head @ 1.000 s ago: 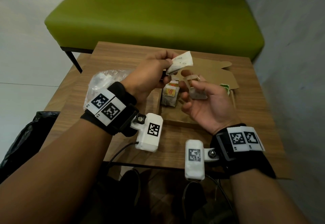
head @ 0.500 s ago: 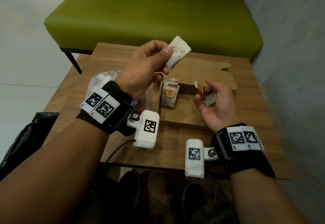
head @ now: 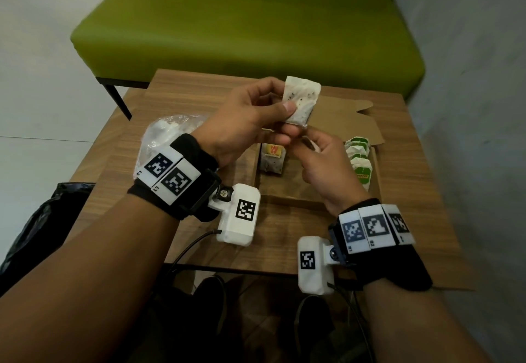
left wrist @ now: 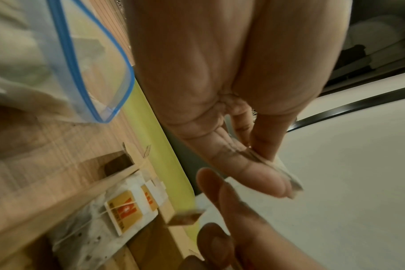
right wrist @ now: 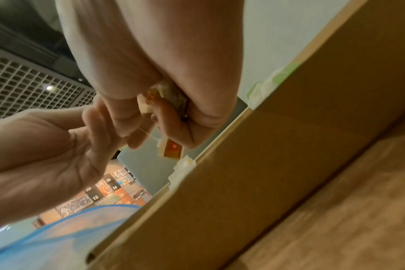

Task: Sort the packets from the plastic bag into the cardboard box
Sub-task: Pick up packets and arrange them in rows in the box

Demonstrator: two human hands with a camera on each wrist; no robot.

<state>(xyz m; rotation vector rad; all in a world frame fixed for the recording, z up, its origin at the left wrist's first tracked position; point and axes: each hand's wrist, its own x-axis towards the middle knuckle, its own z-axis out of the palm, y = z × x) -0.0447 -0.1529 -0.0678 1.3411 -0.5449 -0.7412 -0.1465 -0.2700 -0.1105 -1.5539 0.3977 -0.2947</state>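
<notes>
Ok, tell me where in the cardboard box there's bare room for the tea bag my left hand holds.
Bare floor runs down the middle of the cardboard box, between the orange-tagged tea bags at its left wall and the green-tagged packets along its right wall. Both walls are crowded. The right hand hovers over that middle strip.

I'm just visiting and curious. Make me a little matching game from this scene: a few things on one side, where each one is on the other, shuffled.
Things:
1. white tea bag
2. green-labelled packets
3. orange-labelled packets
4. plastic bag

Places:
A. on the table, left of the cardboard box
B. right side of the box
C. pinched in the left hand
D. left side of the box

Pairs: 1-C, 2-B, 3-D, 4-A
</notes>
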